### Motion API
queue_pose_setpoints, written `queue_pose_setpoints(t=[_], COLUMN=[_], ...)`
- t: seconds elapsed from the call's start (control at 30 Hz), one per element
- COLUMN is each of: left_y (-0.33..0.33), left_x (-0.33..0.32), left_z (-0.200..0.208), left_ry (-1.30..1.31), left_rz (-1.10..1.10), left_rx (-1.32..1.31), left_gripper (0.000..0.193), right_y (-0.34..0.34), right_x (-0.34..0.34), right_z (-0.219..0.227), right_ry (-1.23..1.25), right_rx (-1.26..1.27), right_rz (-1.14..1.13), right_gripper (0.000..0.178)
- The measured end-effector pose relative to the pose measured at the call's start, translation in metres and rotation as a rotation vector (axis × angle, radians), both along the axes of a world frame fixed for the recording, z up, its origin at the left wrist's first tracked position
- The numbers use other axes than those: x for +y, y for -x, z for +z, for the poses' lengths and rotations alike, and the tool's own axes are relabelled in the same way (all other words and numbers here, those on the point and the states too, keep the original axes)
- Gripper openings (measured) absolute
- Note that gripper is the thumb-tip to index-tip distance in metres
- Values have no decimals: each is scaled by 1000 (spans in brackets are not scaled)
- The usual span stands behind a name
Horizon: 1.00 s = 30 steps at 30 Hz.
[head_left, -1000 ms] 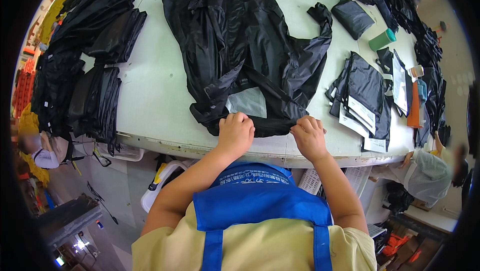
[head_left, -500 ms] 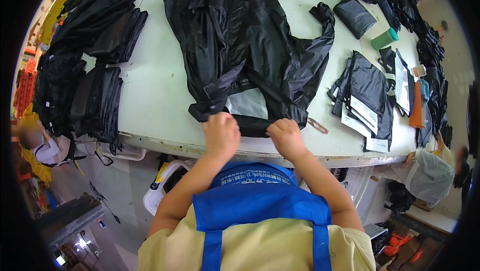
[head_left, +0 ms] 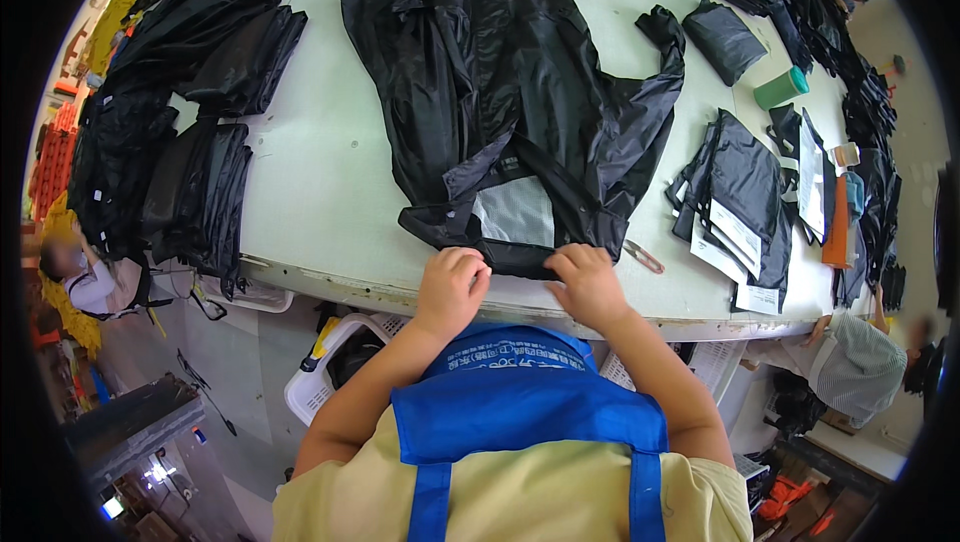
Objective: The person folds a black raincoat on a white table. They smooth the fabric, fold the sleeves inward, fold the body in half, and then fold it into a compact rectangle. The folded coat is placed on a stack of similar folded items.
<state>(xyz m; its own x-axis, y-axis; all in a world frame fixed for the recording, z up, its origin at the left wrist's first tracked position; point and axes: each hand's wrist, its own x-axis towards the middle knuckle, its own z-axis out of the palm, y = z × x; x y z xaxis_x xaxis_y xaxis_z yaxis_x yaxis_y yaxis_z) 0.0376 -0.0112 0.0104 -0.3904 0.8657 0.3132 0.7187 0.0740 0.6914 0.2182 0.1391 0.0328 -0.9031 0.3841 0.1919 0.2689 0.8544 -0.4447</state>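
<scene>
And here the black jacket (head_left: 500, 62) is lying spread on the pale table (head_left: 320, 142), its near end sitting close to the front edge, seemingly because that puts the cloth within easy reach of both hands. The left hand (head_left: 452, 292) is curling at the left part of the folded band (head_left: 518, 259), thumb and fingertips appearing to be pinching the cloth. The right hand (head_left: 588, 285) is bending its fingers over the band farther right; whether it is gripping or only pressing, I cannot tell. With the hands standing apart like this, they are probably steadying the band between them, while the pale patch (head_left: 515, 210) is showing just beyond it. One sleeve is reaching out to the right, loosely bent. Small snips (head_left: 643, 257) are lying just beside the jacket's near right corner, handy for the right hand, I'd judge. Farther right, flat black packets (head_left: 745, 177) are overlapping with white papers showing, and a green cup (head_left: 781, 89) is lying beyond them. Over on the left, folded black clothes (head_left: 200, 192) are lining the table, apparently set aside to leave working room.
</scene>
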Motion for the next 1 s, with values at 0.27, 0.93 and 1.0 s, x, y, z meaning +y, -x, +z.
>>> queue_pose_setpoints(t=[0.27,0.93,1.0], left_y=[0,-1,-3], left_x=[3,-3,-4], left_z=[0,-1,1], left_ry=[62,114,90], left_rz=[57,155,112], left_rx=[222,300,285], left_gripper=[14,15,15], right_y=[41,45,44], right_x=[-23,-24,-24], right_z=[-29,-23,-24], right_ry=[17,126,122], right_rx=[93,94,82], right_rz=[107,61,60], right_gripper=[7,16,17])
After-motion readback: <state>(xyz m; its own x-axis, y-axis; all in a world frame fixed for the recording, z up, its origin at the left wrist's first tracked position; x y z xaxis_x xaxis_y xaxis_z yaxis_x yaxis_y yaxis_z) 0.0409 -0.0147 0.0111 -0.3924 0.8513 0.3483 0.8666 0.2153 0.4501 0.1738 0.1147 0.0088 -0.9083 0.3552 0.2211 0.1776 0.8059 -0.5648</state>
